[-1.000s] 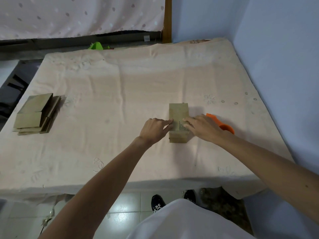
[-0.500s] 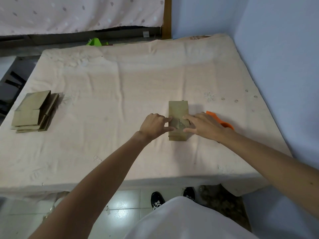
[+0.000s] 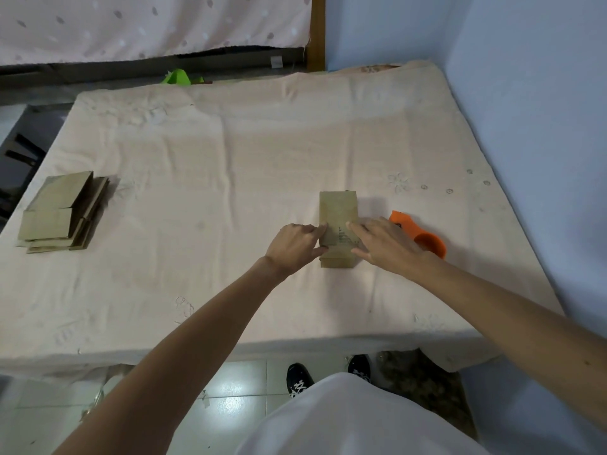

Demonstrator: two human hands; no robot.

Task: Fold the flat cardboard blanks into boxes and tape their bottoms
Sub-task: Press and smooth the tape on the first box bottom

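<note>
The box (image 3: 338, 208) lies right of centre on the counter (image 3: 230, 152), long side running away from me, and both hands are on its near half. From its shadow and the thickness showing at its near end I judge it is no longer a flat blank, but I cannot tell whether its bottom flaps are folded in. I see no tape on it.

My left hand (image 3: 292, 246) has a curled grip, finger and thumb pinching the box's left edge. My right hand (image 3: 387, 246) lies flat with straight fingers, fingertips pressing on the printed top face from the right, grasping nothing.

Just right of the right hand, partly hidden behind it, lies the orange tape dispenser (image 3: 425, 238), touched by neither hand. So the taping of this box is, in my judgement, not yet begun; folding or flattening the flaps is the step in hand.

Well apart, at the left edge of the counter, sits a stack of blanks (image 3: 60, 215), several thick, all flat. I see no finished box anywhere in view. I take it that the task is early: one box in work, its bottom to close and tape, then the whole stack to go through.

A green scrap (image 3: 177, 77) shows beyond the far edge.
</note>
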